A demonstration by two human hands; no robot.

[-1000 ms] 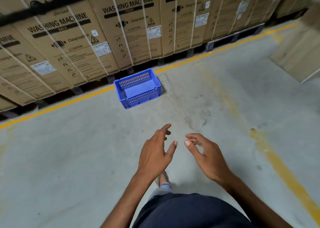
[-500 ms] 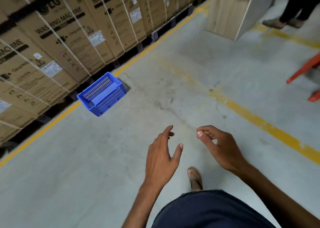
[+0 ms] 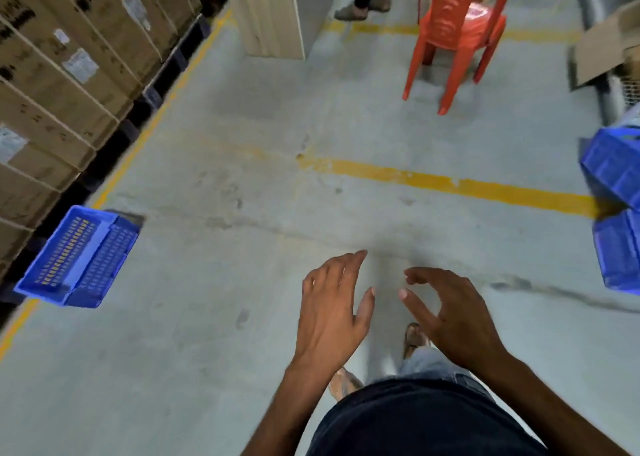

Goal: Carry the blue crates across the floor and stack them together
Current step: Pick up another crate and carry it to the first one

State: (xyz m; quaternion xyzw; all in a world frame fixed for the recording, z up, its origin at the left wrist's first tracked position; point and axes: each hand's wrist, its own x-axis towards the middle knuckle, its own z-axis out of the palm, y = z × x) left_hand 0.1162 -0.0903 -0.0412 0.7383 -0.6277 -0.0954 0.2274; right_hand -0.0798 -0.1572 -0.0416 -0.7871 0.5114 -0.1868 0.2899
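Blue crate (image 3: 78,258) shifted leftward; two more crates (image 3: 620,251) revealed at right; left hand (image 3: 330,313) and right hand (image 3: 453,317) empty, fingers loosely spread.

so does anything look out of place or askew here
The lone crate sits by the boxes, far from the other crates at the right edge. There the top crate looks tilted, though it's blurred.
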